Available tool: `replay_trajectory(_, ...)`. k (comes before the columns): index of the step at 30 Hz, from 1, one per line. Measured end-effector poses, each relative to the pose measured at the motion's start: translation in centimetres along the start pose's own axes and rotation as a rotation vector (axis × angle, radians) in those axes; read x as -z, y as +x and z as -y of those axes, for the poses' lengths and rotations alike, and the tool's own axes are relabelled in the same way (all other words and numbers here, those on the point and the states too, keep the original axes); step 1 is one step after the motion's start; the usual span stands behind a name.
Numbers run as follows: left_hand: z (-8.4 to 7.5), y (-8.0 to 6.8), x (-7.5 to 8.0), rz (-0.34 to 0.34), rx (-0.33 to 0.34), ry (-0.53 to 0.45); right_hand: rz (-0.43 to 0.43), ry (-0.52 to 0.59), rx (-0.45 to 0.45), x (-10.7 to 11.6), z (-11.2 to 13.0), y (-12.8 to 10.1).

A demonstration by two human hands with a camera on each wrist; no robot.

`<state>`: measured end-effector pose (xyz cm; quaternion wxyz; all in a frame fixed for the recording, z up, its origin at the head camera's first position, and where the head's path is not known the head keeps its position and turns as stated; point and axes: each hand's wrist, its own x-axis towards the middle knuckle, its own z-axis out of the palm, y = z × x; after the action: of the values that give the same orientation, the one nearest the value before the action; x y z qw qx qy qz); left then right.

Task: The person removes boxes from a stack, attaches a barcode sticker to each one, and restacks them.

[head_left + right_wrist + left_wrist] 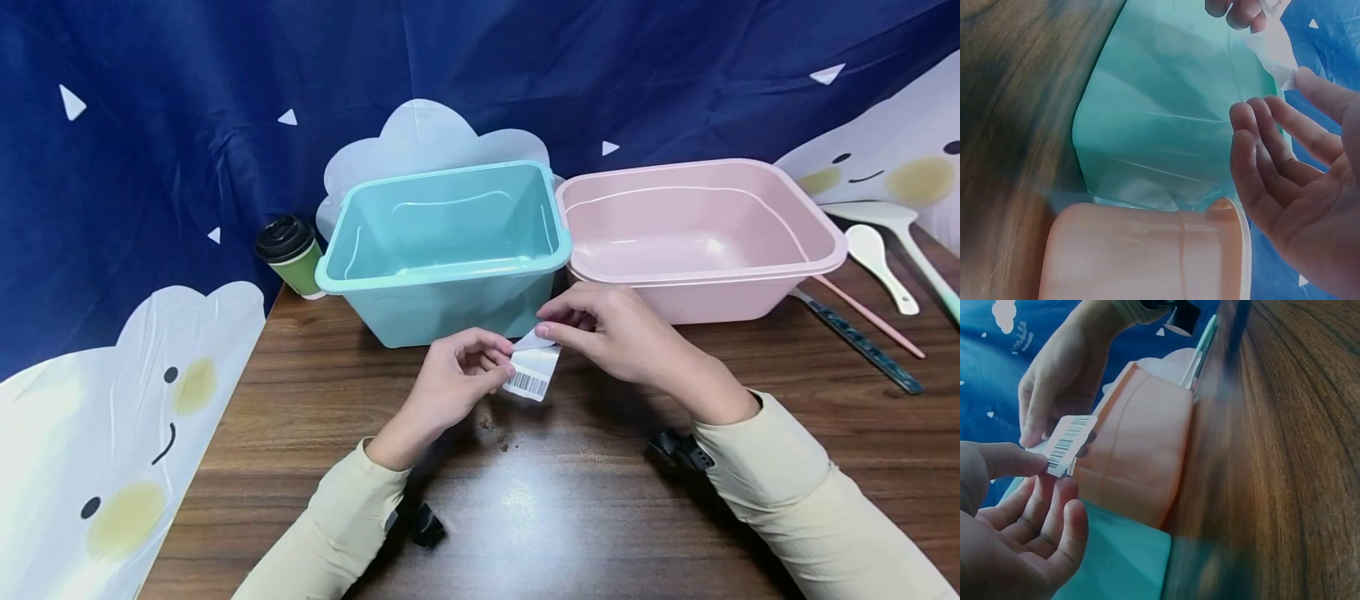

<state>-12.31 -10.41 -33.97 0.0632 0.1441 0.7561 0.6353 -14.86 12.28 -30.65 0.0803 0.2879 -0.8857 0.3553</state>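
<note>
A small white label with a printed barcode (528,379) is held between both hands, above the table in front of the bins. My left hand (446,379) pinches its left edge between thumb and forefinger, the other fingers loosely curled, as the left wrist view also shows on the label (1067,445). At the upper corner, which looks folded over, my right hand (618,333) pinches the paper with thumb and forefinger. The right wrist view catches a pale, thin strip of the label (1275,59) by the right thumb.
Behind the hands stand a teal plastic bin (450,304) and, to its right, a pink basin (690,300). A green lidded cup (296,262) is at the left. On the right lie a white spoon (877,262), a pink stick (873,317), a dark-handled utensil (862,346) and a spatula (911,237).
</note>
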Motion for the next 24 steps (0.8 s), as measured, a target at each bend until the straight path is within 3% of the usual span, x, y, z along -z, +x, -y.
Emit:
replay_trajectory(8,0.17,0.09,-0.02,0.016,0.017,-0.036,0.0,0.006,-0.012,0.16,-0.02,0.06)
replay_trajectory(24,0.5,0.19,0.13,0.046,0.064,0.017,0.004,0.019,-0.042,0.76,0.26,-0.05)
